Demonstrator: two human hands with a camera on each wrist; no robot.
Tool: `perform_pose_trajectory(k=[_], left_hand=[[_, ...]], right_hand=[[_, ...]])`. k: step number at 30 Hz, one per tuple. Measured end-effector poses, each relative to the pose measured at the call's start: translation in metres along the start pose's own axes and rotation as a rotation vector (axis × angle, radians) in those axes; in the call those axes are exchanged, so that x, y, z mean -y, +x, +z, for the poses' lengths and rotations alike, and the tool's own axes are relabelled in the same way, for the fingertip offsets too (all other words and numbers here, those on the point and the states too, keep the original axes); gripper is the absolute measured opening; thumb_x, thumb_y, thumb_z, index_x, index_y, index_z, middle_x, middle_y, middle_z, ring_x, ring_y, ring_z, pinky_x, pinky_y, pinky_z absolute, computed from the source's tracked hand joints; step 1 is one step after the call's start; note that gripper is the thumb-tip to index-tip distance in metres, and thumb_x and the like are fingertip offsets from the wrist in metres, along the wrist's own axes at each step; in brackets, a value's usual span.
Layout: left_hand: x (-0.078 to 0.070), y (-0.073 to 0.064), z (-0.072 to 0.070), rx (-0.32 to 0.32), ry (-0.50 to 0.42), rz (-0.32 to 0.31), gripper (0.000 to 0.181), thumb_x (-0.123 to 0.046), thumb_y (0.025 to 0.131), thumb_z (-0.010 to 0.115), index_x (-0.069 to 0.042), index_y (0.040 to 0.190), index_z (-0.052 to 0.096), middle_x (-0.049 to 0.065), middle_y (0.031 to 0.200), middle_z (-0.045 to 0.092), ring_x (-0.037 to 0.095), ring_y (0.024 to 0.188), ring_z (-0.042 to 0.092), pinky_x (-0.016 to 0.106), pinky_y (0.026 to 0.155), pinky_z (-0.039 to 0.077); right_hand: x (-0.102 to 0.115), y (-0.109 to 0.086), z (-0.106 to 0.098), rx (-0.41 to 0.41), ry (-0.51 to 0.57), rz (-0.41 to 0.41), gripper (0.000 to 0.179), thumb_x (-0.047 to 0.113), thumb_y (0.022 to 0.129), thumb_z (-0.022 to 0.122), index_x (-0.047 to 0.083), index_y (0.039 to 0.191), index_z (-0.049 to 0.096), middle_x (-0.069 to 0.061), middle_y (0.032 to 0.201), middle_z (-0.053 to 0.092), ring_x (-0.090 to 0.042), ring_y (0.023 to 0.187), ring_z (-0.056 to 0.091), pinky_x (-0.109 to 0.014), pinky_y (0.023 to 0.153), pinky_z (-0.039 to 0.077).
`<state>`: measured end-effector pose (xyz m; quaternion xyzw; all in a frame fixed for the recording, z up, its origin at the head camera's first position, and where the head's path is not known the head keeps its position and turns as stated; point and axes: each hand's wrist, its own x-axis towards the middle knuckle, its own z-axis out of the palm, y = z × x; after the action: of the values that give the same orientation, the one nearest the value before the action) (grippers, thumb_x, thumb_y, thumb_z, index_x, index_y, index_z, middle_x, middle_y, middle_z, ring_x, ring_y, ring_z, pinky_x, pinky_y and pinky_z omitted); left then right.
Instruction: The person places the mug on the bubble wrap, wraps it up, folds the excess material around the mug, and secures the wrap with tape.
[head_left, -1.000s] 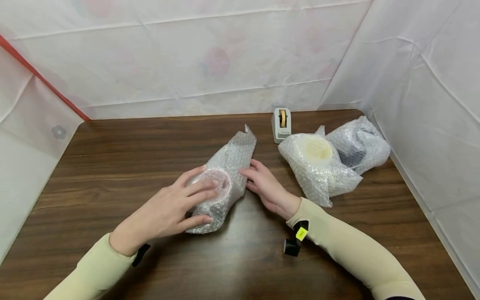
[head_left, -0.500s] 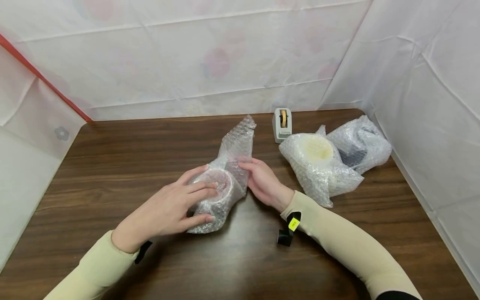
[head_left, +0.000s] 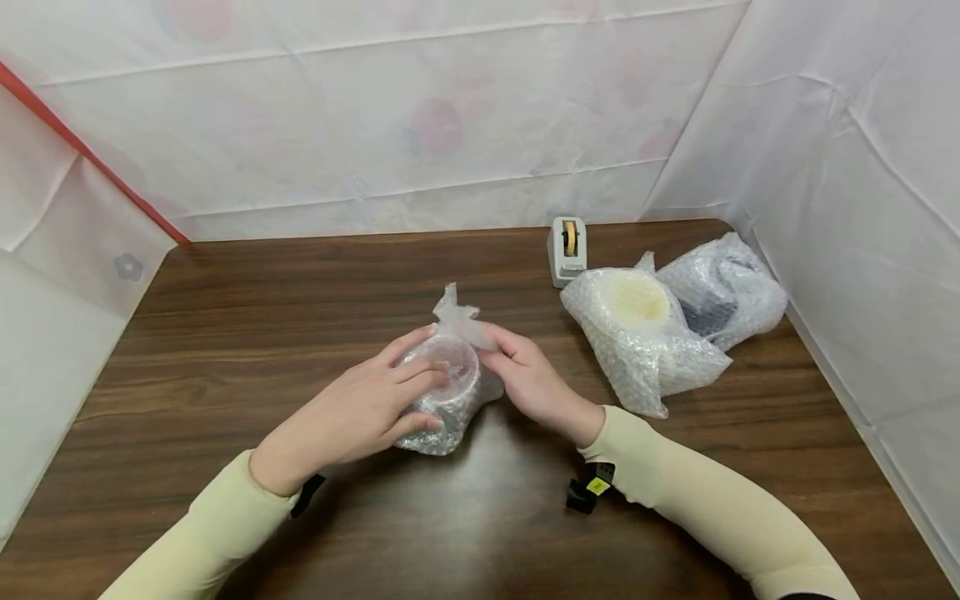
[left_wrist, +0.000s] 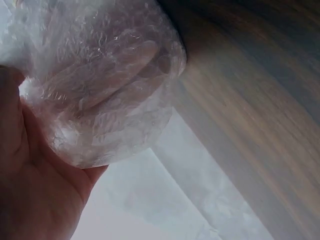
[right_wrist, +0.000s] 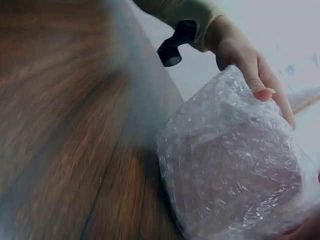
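Observation:
A cup-like object with a round rim, wrapped in bubble wrap [head_left: 438,429], sits on the table before me. My left hand [head_left: 356,408] holds it from the left, fingers spread over the rim and thumb along the near side. At its far right, my right hand [head_left: 534,379] pinches the loose end of the bubble wrap [head_left: 454,313], which stands bunched up beside the rim. The left wrist view has the wrapped bundle [left_wrist: 110,85] against my palm. In the right wrist view the bundle [right_wrist: 230,165] hides most of the right hand.
On the right lie two more bubble-wrapped bundles, one pale with a round yellowish top [head_left: 637,300] and one with something dark inside [head_left: 723,287]. A grey tape dispenser [head_left: 567,252] stands behind them. White cloth walls [head_left: 450,125] border the dark wooden table [head_left: 247,333].
The loose end of wrap, stretched out towards the far side before, is now drawn in and bunched near the rim by the right hand. Bundle and left hand have shifted slightly right.

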<state>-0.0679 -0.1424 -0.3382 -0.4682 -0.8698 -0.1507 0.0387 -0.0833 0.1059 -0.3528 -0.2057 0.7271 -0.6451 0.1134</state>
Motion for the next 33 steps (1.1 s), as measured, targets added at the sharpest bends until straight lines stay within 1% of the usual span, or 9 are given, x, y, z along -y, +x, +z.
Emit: perform_pose_trajectory(k=[5, 10, 13, 19, 22, 25, 28, 31, 33], left_hand=[[0.004, 0.004, 0.008, -0.049, -0.145, -0.024, 0.054, -0.05, 0.096, 0.06, -0.01, 0.131, 0.049, 0.002, 0.135, 0.053, 0.026, 0.144, 0.028, 0.038, 0.114, 0.032], [0.006, 0.005, 0.015, -0.285, -0.443, -0.091, 0.08, -0.03, 0.071, 0.092, 0.0, 0.118, 0.034, 0.015, 0.139, 0.037, 0.03, 0.134, 0.039, 0.03, 0.108, 0.034], [0.005, 0.006, 0.018, -0.396, -0.484, -0.107, 0.087, -0.035, 0.063, 0.095, 0.001, 0.109, 0.03, 0.018, 0.136, 0.034, 0.035, 0.133, 0.039, 0.027, 0.108, 0.032], [0.007, -0.007, 0.014, -0.47, -0.425, -0.127, 0.071, -0.055, 0.078, 0.077, 0.001, 0.109, 0.046, 0.016, 0.127, 0.044, 0.028, 0.12, 0.046, 0.023, 0.101, 0.038], [0.01, -0.015, 0.009, -0.546, -0.407, -0.109, 0.05, -0.047, 0.092, 0.068, 0.0, 0.107, 0.059, 0.012, 0.116, 0.056, 0.022, 0.107, 0.055, 0.018, 0.093, 0.044], [0.011, -0.015, 0.007, -0.617, -0.382, -0.032, 0.034, -0.034, 0.099, 0.062, -0.002, 0.1, 0.071, 0.011, 0.106, 0.067, 0.022, 0.097, 0.063, 0.018, 0.09, 0.049], [0.008, -0.01, 0.006, -0.596, -0.343, 0.08, 0.029, -0.026, 0.1, 0.061, -0.002, 0.097, 0.076, 0.011, 0.103, 0.072, 0.027, 0.098, 0.066, 0.023, 0.094, 0.05], [0.003, -0.006, 0.004, -0.483, -0.27, 0.144, 0.028, -0.027, 0.1, 0.061, -0.005, 0.098, 0.077, 0.007, 0.104, 0.073, 0.028, 0.104, 0.066, 0.03, 0.099, 0.048], [0.0, -0.005, 0.002, -0.377, -0.176, 0.135, 0.032, -0.032, 0.103, 0.055, -0.008, 0.102, 0.077, 0.003, 0.104, 0.073, 0.025, 0.108, 0.064, 0.034, 0.105, 0.043]], right_hand=[[0.003, -0.006, -0.007, 0.095, -0.219, -0.103, 0.043, 0.013, 0.104, 0.047, 0.006, 0.146, 0.049, -0.01, 0.157, 0.035, -0.022, 0.144, 0.032, -0.043, 0.117, 0.026], [0.004, -0.006, -0.005, 0.056, -0.281, -0.111, 0.037, 0.018, 0.106, 0.047, 0.007, 0.141, 0.057, -0.011, 0.155, 0.039, -0.025, 0.141, 0.037, -0.045, 0.115, 0.03], [0.004, -0.005, -0.002, 0.021, -0.322, -0.103, 0.037, 0.017, 0.101, 0.058, 0.009, 0.137, 0.061, -0.01, 0.152, 0.044, -0.025, 0.138, 0.042, -0.045, 0.112, 0.035], [0.002, -0.002, 0.003, 0.002, -0.357, -0.095, 0.039, 0.017, 0.098, 0.061, 0.012, 0.137, 0.061, -0.007, 0.151, 0.045, -0.022, 0.137, 0.043, -0.044, 0.111, 0.037], [0.002, -0.001, 0.005, 0.005, -0.345, -0.083, 0.039, 0.016, 0.1, 0.059, 0.013, 0.139, 0.06, -0.006, 0.152, 0.045, -0.021, 0.138, 0.041, -0.042, 0.113, 0.034], [0.002, -0.001, 0.007, 0.001, -0.334, -0.061, 0.038, 0.015, 0.101, 0.055, 0.014, 0.14, 0.058, -0.005, 0.151, 0.046, -0.018, 0.138, 0.041, -0.04, 0.114, 0.033], [0.004, 0.0, 0.009, -0.009, -0.339, -0.037, 0.037, 0.015, 0.103, 0.051, 0.016, 0.141, 0.056, -0.005, 0.147, 0.05, -0.016, 0.135, 0.045, -0.038, 0.112, 0.036], [0.005, 0.0, 0.01, -0.014, -0.346, -0.019, 0.037, 0.016, 0.105, 0.048, 0.017, 0.142, 0.054, -0.004, 0.145, 0.053, -0.015, 0.133, 0.047, -0.038, 0.11, 0.038], [0.005, 0.0, 0.009, -0.013, -0.335, -0.013, 0.037, 0.017, 0.105, 0.047, 0.018, 0.142, 0.054, -0.003, 0.145, 0.053, -0.014, 0.133, 0.047, -0.038, 0.11, 0.038]])
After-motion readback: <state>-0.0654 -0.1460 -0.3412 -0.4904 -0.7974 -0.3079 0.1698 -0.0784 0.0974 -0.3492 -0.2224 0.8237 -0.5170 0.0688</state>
